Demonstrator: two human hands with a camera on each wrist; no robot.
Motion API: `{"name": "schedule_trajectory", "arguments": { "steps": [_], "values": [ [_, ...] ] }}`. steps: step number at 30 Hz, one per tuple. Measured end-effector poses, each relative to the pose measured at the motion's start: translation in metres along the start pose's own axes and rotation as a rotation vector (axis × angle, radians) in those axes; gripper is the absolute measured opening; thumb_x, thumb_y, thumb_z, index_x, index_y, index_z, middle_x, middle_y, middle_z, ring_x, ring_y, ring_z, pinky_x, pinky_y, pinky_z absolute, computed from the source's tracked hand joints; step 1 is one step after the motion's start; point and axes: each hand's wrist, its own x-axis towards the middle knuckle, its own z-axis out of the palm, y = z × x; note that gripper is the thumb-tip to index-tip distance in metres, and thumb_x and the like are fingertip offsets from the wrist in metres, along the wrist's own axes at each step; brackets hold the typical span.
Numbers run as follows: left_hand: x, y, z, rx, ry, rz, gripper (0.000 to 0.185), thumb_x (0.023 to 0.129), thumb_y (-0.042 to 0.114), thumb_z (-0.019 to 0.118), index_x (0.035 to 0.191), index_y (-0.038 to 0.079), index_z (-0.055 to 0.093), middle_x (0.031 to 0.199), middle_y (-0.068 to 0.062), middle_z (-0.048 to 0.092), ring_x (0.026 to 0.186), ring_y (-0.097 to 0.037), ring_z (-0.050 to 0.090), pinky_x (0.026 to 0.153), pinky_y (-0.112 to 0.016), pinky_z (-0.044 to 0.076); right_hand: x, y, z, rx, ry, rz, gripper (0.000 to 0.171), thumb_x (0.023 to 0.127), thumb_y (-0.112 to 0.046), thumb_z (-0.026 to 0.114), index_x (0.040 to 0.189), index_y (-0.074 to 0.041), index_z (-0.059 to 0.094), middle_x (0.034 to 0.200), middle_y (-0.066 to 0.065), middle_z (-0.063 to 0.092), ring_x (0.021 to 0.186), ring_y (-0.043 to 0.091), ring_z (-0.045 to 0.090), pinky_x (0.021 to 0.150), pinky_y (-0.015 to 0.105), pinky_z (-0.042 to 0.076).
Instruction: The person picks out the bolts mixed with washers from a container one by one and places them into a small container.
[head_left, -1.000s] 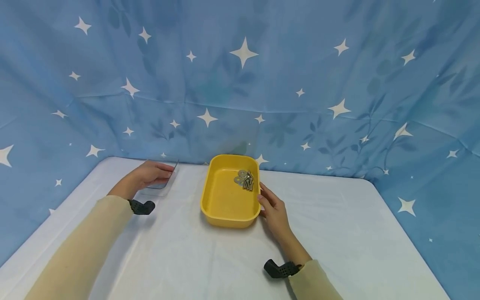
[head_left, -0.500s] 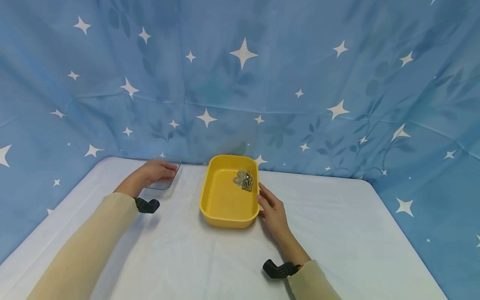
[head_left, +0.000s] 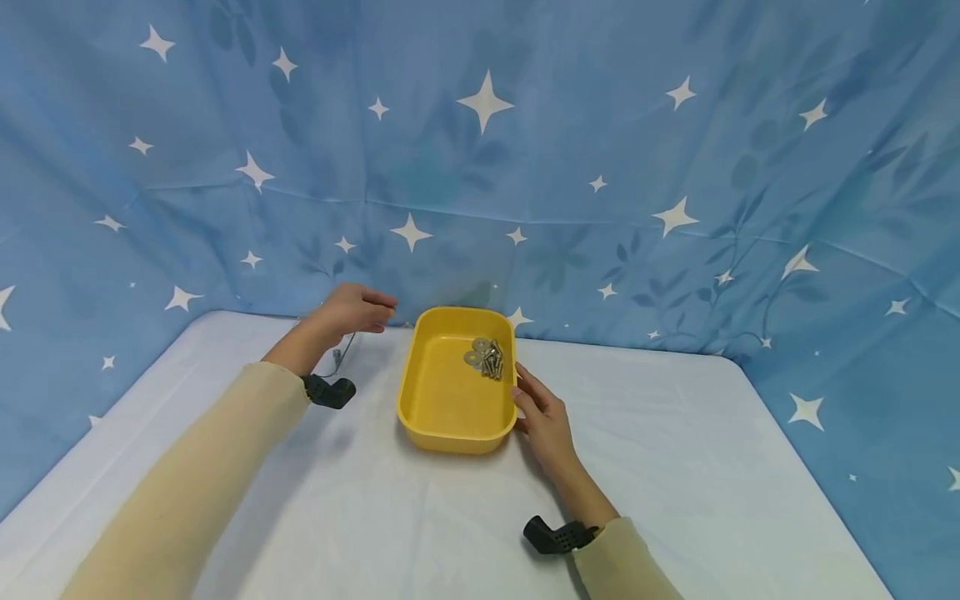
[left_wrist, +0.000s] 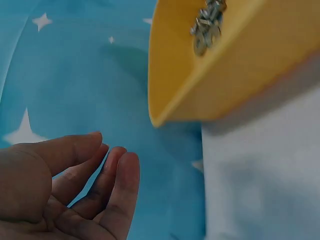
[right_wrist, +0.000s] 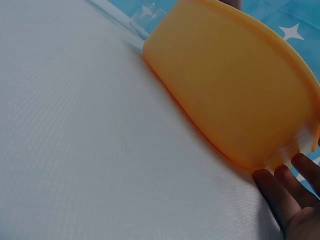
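Note:
A yellow tray (head_left: pixel 450 400) sits on the white table, with a small heap of screws and washers (head_left: pixel 486 357) in its far right corner. My left hand (head_left: pixel 358 307) hovers above the table just left of the tray's far left corner. Its fingers are loosely curled and hold nothing, as the left wrist view shows the left hand (left_wrist: pixel 75 185) below the tray (left_wrist: pixel 240 65) and hardware (left_wrist: pixel 207 25). My right hand (head_left: pixel 538 410) lies on the table with straight fingers (right_wrist: pixel 287 195) touching the tray's (right_wrist: pixel 240 95) right wall.
A clear plastic container (head_left: pixel 345 345) lies on the table under my left wrist, mostly hidden; the clear container (right_wrist: pixel 147 15) also shows past the tray. Blue star-patterned cloth (head_left: pixel 600 167) walls the table at the back and sides. White tabletop (head_left: pixel 420 517) lies in front of the tray.
My left hand has lifted off the clear container and moved right and up toward the tray's far left corner. The right hand and the tray have stayed put.

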Motion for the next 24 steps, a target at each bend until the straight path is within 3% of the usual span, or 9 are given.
{"name": "schedule_trajectory", "arguments": {
  "steps": [11, 19, 24],
  "values": [
    [0.019, 0.050, 0.049, -0.083, -0.130, 0.058, 0.042, 0.101, 0.009, 0.060, 0.141, -0.002, 0.057, 0.142, -0.021, 0.058, 0.132, -0.036, 0.059, 0.111, -0.045, 0.051, 0.000, 0.000, 0.001, 0.016, -0.002, -0.006, 0.047, 0.106, -0.028, 0.053, 0.152, -0.027, 0.047, 0.151, 0.012, 0.053, 0.126, 0.032, 0.062, 0.082, 0.026, 0.064],
    [0.031, 0.057, 0.087, -0.097, -0.165, 0.064, 0.038, 0.098, 0.006, 0.063, 0.136, -0.001, 0.062, 0.140, -0.018, 0.061, 0.126, -0.035, 0.063, 0.107, -0.040, 0.054, 0.001, -0.001, 0.000, 0.023, -0.004, -0.002, 0.047, 0.106, -0.029, 0.054, 0.152, -0.026, 0.048, 0.151, 0.014, 0.053, 0.129, 0.034, 0.060, 0.083, 0.027, 0.064],
    [0.038, 0.055, 0.104, -0.106, -0.191, 0.022, 0.038, 0.098, 0.006, 0.064, 0.135, 0.002, 0.064, 0.138, -0.016, 0.062, 0.123, -0.031, 0.065, 0.105, -0.037, 0.056, 0.001, -0.001, 0.000, 0.025, -0.010, -0.004, 0.048, 0.106, -0.029, 0.054, 0.153, -0.025, 0.047, 0.151, 0.013, 0.054, 0.128, 0.034, 0.061, 0.083, 0.028, 0.064]
  ]
}}
